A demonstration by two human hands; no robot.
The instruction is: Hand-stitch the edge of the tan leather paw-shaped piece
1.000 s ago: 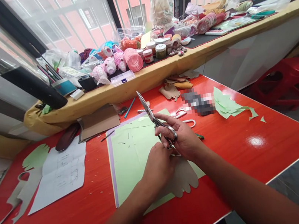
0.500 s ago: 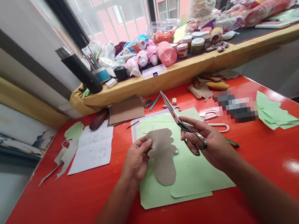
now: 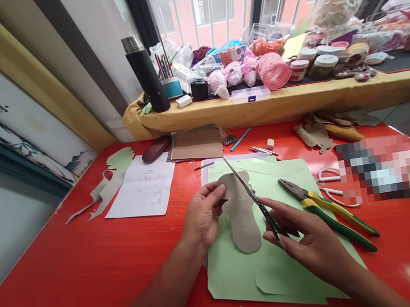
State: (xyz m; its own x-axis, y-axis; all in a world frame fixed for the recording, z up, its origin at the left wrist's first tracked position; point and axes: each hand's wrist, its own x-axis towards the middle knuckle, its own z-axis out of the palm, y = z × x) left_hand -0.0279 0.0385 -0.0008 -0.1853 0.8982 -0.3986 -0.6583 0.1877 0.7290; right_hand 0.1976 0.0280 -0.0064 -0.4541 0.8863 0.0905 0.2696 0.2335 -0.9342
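Between the thumb and fingers of my left hand [image 3: 205, 214] is a grey-brown cutout [image 3: 245, 224] with a scalloped upper edge, leather-like or card. My right hand [image 3: 305, 233] is closed round the handles of a pair of metal scissors [image 3: 253, 195]. Their blades point up and away, seen nearly edge-on, crossing in front of the cutout's right side. Whether they touch it I cannot tell. Beneath both hands lie green paper sheets [image 3: 231, 278]. Pliers with green and yellow handles [image 3: 337, 216] rest just right of my right hand.
White-handled scissors [image 3: 329, 174] and a blurred-out patch lie right of the pliers. Brown card [image 3: 196, 144], a dark glasses case [image 3: 156, 149] and a printed sheet [image 3: 143, 188] are at the back left. A black flask [image 3: 147, 75] and several jars stand on the windowsill.
The view has turned left, bringing the pliers into full sight. My right hand has lowered and rotated the scissors, bringing them over the cutout's right side. My left hand keeps its hold.
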